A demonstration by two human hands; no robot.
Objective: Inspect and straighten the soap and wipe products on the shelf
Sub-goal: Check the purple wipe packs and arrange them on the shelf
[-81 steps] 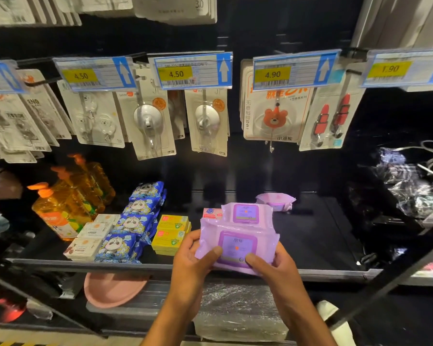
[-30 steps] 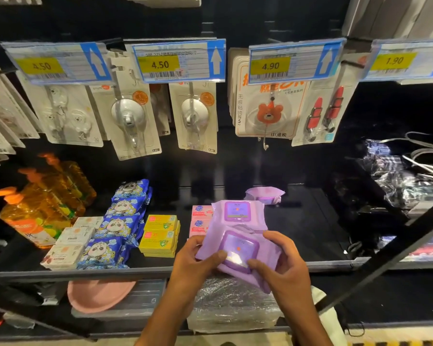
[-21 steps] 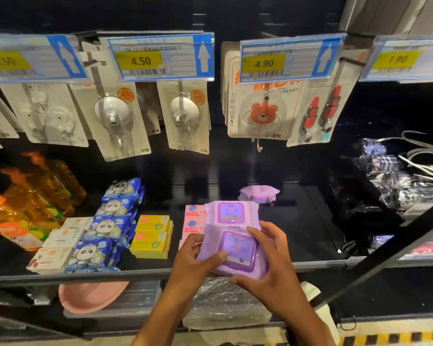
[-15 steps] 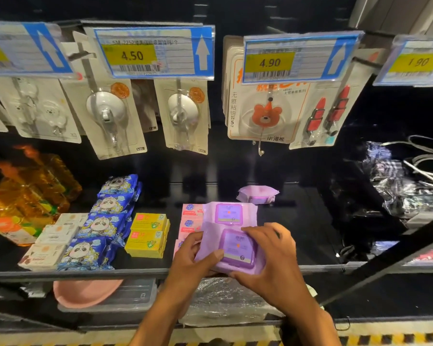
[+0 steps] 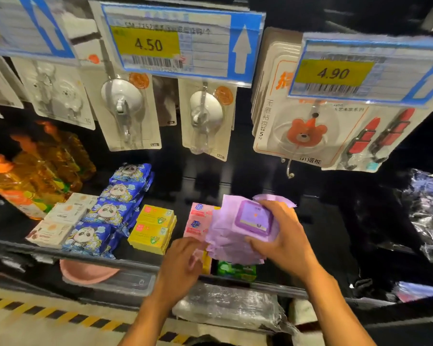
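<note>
Right hand (image 5: 280, 236) grips the purple wipe pack (image 5: 223, 238) by its right side, fingers curled over the top edge, just above the front of the shelf (image 5: 105, 262). Left hand (image 5: 183, 263) sits at the pack's lower left corner, blurred; I cannot tell whether it pinches. The pack hides part of the pink soap boxes (image 5: 198, 219) and a green packet (image 5: 235, 269) beneath.

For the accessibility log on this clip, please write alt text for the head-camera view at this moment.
A person's right hand grips a purple wipes pack over the front of the shelf, while the left hand reaches its lower corner, grip blurred. Pink soap boxes, yellow soap boxes and blue panda packs line it to the left, under hanging hooks.
</note>
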